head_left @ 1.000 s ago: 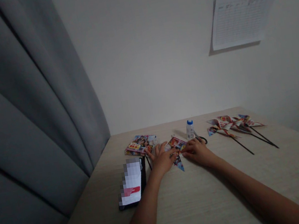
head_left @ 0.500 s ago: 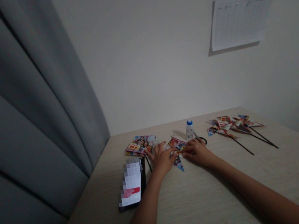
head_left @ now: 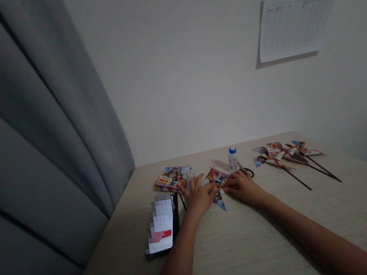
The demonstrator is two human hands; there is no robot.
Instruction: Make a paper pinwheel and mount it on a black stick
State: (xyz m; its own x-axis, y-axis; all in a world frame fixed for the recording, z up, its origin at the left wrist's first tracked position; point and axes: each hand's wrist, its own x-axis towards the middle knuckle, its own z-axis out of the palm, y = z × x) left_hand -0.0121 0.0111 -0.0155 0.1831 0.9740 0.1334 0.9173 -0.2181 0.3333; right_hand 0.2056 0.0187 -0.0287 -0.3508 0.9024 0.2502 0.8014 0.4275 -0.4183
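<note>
Low in the frame's centre, my left hand [head_left: 197, 195] lay spread, pinning the printed paper pinwheel [head_left: 216, 179] flat while my right hand [head_left: 242, 186] pinched its fold.

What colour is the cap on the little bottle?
Blue, on a white bottle; seen in the head view.

Phone screen [head_left: 162, 223] blurred out
</note>
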